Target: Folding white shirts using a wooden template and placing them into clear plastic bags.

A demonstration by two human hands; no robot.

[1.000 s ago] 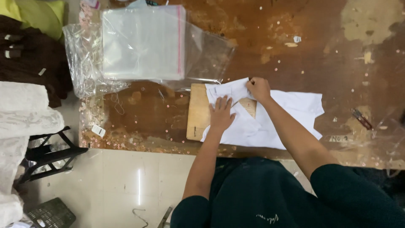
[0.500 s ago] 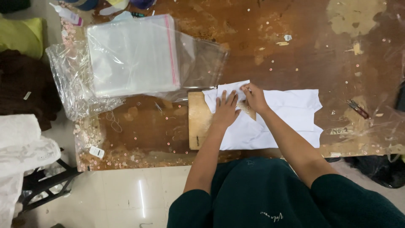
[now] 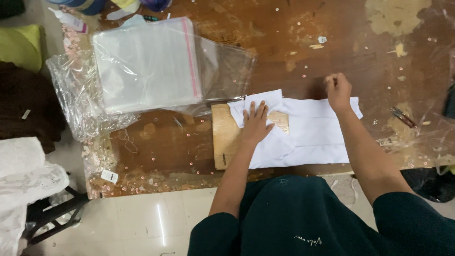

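Observation:
A white garment (image 3: 308, 135) lies spread on a worn brown table (image 3: 284, 42), partly over a flat wooden board (image 3: 223, 137). My left hand (image 3: 256, 124) presses flat, fingers apart, on the garment's left folded part over the board. My right hand (image 3: 338, 90) is at the garment's far right edge, fingers curled on the cloth; whether it pinches the fabric is hard to tell.
A stack of clear plastic bags with a pink strip (image 3: 147, 64) lies on crumpled plastic at the table's left. Small scissors (image 3: 402, 116) lie at the right. Dark and white cloth piles (image 3: 23, 175) sit beside the table, over a tiled floor (image 3: 142, 218).
My right hand has moved from the garment's left part, near the left hand, out to its far right edge. The left hand stays pressed on the cloth over the board.

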